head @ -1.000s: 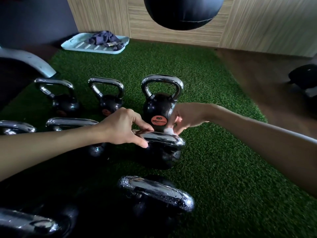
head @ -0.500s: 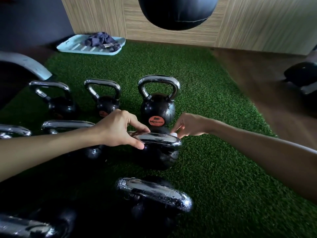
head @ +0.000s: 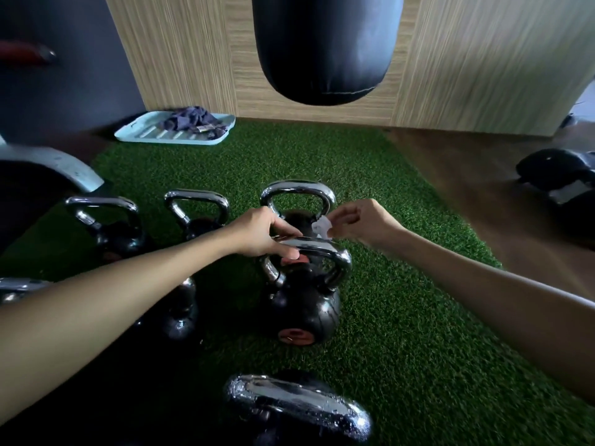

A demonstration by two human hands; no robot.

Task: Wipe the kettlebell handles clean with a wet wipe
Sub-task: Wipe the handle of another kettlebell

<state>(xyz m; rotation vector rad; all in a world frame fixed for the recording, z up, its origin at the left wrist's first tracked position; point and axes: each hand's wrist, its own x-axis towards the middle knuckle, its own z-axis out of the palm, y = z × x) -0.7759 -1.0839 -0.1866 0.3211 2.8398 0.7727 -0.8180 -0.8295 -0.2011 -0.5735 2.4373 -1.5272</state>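
Note:
Several black kettlebells with chrome handles stand on green turf. My left hand (head: 262,233) grips the chrome handle (head: 325,249) of the middle kettlebell (head: 304,310), which has an orange label low on its front. My right hand (head: 357,222) pinches a small crumpled white wet wipe (head: 322,227) just above the right end of that handle, apart from the metal. Directly behind stands another kettlebell (head: 297,196). A wet-looking handle (head: 299,403) belongs to the nearest kettlebell at the bottom.
Two smaller kettlebells (head: 106,226) (head: 198,210) stand at the left, more at the left edge. A black punching bag (head: 325,49) hangs ahead. A pale blue tray (head: 145,135) with dark cloth lies by the wall. Dark gear (head: 560,175) sits on the wooden floor, right.
My right hand lifted the wipe off the handle's right end and rose a little. My head tilted up, so everything sits lower in view. The left hand kept its grip.

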